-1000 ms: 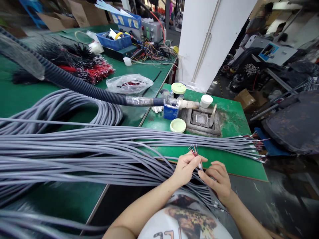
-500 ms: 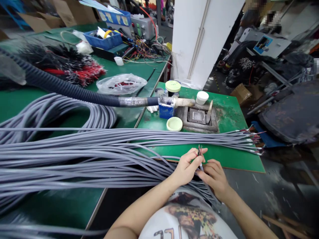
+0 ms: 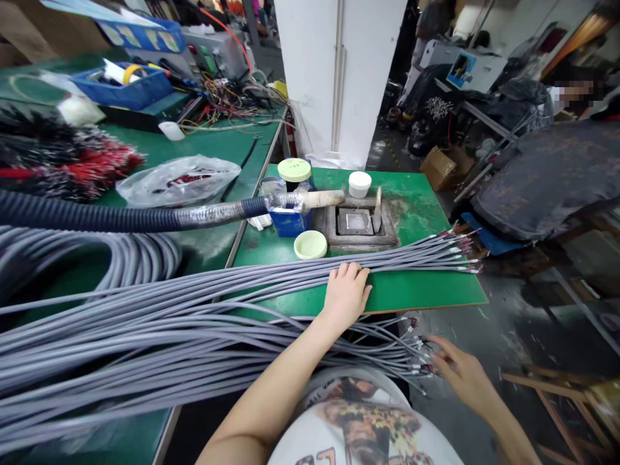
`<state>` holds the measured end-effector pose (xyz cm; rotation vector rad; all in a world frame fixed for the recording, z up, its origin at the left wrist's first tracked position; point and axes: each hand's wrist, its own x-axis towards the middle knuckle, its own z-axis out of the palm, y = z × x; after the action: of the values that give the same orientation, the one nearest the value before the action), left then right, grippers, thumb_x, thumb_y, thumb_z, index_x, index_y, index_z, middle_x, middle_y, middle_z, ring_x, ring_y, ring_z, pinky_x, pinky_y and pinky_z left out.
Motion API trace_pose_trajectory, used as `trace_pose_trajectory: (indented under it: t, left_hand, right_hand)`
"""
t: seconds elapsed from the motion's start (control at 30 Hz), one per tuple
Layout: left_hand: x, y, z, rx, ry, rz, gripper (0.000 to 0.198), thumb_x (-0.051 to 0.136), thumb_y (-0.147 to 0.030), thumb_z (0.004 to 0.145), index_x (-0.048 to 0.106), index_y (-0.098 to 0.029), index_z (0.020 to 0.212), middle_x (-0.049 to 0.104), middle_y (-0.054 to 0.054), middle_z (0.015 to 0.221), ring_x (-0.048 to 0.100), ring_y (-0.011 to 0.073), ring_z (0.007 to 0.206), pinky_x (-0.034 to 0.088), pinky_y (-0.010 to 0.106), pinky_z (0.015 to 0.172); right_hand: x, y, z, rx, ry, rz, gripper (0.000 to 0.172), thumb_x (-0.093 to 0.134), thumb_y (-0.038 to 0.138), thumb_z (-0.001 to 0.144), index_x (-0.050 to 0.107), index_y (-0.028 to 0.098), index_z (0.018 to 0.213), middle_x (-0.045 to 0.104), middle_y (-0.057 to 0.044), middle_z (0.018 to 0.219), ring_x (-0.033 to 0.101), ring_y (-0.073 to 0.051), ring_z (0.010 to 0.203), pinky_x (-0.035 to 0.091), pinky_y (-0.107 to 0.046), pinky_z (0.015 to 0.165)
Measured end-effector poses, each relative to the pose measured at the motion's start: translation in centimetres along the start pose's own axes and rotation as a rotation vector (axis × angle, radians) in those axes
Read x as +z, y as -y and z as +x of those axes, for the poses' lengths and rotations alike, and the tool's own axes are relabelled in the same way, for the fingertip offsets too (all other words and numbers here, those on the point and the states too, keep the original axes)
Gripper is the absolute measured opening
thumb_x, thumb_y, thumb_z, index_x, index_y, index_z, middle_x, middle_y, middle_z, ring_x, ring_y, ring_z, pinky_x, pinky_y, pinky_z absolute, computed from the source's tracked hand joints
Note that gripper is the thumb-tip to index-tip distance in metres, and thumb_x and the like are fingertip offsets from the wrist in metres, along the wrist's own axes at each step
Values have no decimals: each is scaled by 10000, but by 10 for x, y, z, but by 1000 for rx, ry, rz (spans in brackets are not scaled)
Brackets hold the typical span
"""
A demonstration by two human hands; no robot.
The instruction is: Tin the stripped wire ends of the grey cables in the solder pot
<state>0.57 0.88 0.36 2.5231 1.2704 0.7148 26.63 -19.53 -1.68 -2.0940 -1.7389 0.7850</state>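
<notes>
**Op:** Nearest me, my right hand (image 3: 458,373) is open with the fingers spread. Its tips are just at the stripped ends of the near cables (image 3: 397,349), which hang off the near edge of the worktop (image 3: 426,290). It grips nothing.

**Desk:** And the left?

**Op:** My left hand (image 3: 346,294) lies flat, palm down, on the far cables (image 3: 411,257), pressing them to the worktop. Nothing is clamped there either, and the two hands are well apart.

**Desk:** How would you take one end cleanly?

**Op:** My judgement is to pinch a single cable on its grey jacket, just behind the coloured cores and not on the bare tips. Then draw it along its own length so it doesn't drag its neighbours. I'd keep the left palm's weight even so the far fan doesn't slide.

**Desk:** Anything beyond to mind?

**Op:** Just past the left fingers sits a green lid (image 3: 310,245), then the square metal pot (image 3: 356,223) with the hose (image 3: 121,216) ending beside it. I'd hold loose ends short of that pot.
</notes>
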Motion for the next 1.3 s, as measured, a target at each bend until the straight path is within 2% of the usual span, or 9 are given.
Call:
trace_pose_trajectory:
  t: [0.1, 0.2, 0.27, 0.4, 0.5, 0.67, 0.77, 0.9, 1.3]
  left_hand:
    - [1, -9, 7, 10, 54, 74, 147, 591, -266, 837, 595, -184, 959, 585, 94, 991, 492, 267, 970, 379, 398, 785]
    - [-3, -12, 5, 35, 59, -17, 42, 542, -218, 863, 561, -180, 862, 590, 72, 900, 509, 239, 903, 380, 380, 776]
    - [-10, -13, -3, 54, 49, -178, 53, 496, -204, 888, 539, -181, 865, 589, 53, 857, 513, 210, 843, 388, 355, 760]
    - [-26, -15, -26, 104, 108, -458, 68, 502, -211, 878, 540, -183, 829, 581, 33, 804, 500, 178, 789, 396, 323, 750]
    - [-33, -17, -35, 84, 212, -576, 77, 542, -200, 846, 578, -181, 780, 589, 25, 759, 503, 174, 780, 395, 314, 749]
    - [-34, -18, -29, -183, 134, -1086, 218, 624, -318, 819, 664, -164, 967, 632, 43, 825, 555, 151, 777, 431, 279, 738]
    - [-34, -16, -24, -389, 15, -1353, 259, 671, -360, 780, 690, -143, 920, 645, 36, 758, 560, 122, 699, 430, 245, 684]
    - [-35, -13, -22, -521, -114, -1560, 207, 719, -323, 740, 708, -144, 844, 669, 26, 714, 578, 104, 669, 432, 219, 676]
    - [-37, -18, -9, -545, -252, -1875, 147, 746, -265, 698, 678, -136, 696, 632, -4, 600, 521, 74, 569, 399, 203, 613]
  right_hand:
    - [20, 47, 24, -7, 176, 394, 359, 460, 397, 904, 601, 195, 1165, 696, -49, 799, 642, -176, 715, 512, -306, 693]
    - [32, 73, 56, 20, 243, 826, 418, 483, 445, 896, 566, 159, 1189, 702, -97, 886, 642, -168, 663, 511, -297, 588]
    - [28, 79, 78, 48, 108, 1078, 465, 498, 471, 888, 531, 147, 1219, 703, -132, 934, 661, -187, 685, 509, -299, 552]
    - [-12, 84, 109, -31, -410, 1304, 444, 508, 466, 886, 538, 150, 1196, 714, -104, 891, 672, -191, 713, 529, -321, 619]
    - [-39, 98, 109, -181, -586, 1134, 371, 460, 424, 921, 569, 161, 1159, 645, -4, 613, 582, -135, 519, 472, -259, 519]
    - [-27, 127, 84, -367, -224, 513, 265, 457, 303, 938, 614, 174, 1108, 531, 49, 503, 471, -91, 433, 381, -220, 469]
    - [-7, 134, 75, -469, -145, 333, 241, 461, 249, 932, 621, 189, 1102, 510, 61, 508, 482, -81, 443, 378, -217, 503]
    - [5, 134, 74, -520, -121, 280, 249, 453, 219, 932, 603, 204, 1130, 516, 67, 522, 512, -83, 470, 391, -218, 545]
    - [9, 131, 75, -532, -45, 267, 258, 417, 231, 949, 577, 205, 1149, 512, 68, 537, 507, -85, 487, 387, -216, 563]
